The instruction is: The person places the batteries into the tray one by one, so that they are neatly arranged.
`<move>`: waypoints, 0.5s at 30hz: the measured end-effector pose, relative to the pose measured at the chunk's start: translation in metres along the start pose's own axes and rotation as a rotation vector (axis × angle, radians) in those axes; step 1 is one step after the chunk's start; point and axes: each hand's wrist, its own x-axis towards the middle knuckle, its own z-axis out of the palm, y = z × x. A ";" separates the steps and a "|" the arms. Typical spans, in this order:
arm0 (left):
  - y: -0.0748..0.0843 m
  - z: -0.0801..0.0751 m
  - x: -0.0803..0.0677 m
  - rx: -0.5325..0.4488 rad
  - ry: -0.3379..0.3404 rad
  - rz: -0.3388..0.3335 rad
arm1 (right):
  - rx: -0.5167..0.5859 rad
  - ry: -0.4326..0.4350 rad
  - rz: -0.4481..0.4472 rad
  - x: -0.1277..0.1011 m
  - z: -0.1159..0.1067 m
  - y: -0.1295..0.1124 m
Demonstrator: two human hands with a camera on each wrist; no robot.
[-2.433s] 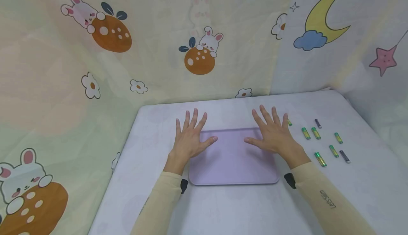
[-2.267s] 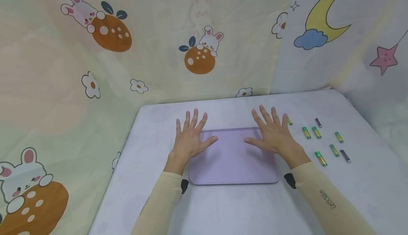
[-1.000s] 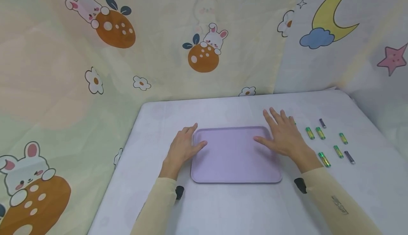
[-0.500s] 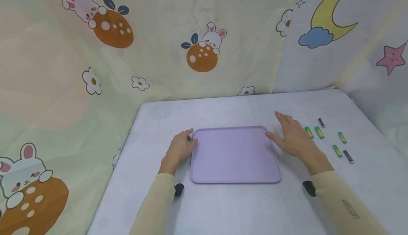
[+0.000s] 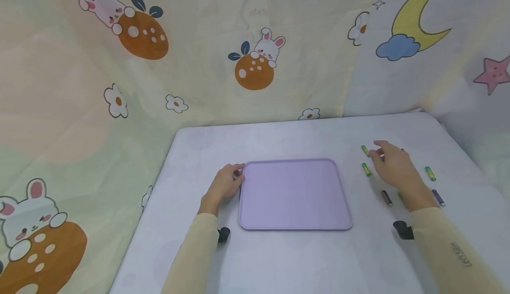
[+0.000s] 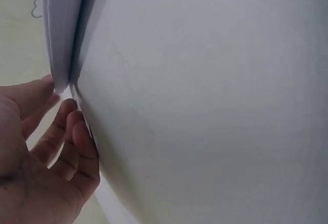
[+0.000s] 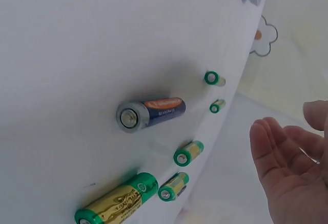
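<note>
Left hand [image 5: 224, 183] pinches the tray [image 5: 295, 196] by its left edge, near the far corner; right hand [image 5: 394, 163], loosely curled and holding nothing, hangs over the batteries [image 5: 366, 169] lying right of the tray. Apparently the step is reaching for a battery; next calls for lowering and pinching one.

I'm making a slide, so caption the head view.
Left hand at a lilac tray; right hand above scattered batteries.
</note>
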 end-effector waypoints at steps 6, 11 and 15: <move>-0.004 0.000 -0.001 -0.032 0.003 -0.006 | 0.002 -0.040 0.153 0.002 -0.010 0.017; -0.003 0.001 -0.001 -0.039 0.001 -0.008 | -0.004 -0.080 0.255 0.000 -0.017 0.041; -0.004 0.001 0.000 -0.043 -0.008 -0.021 | -0.018 -0.092 0.297 -0.003 -0.018 0.051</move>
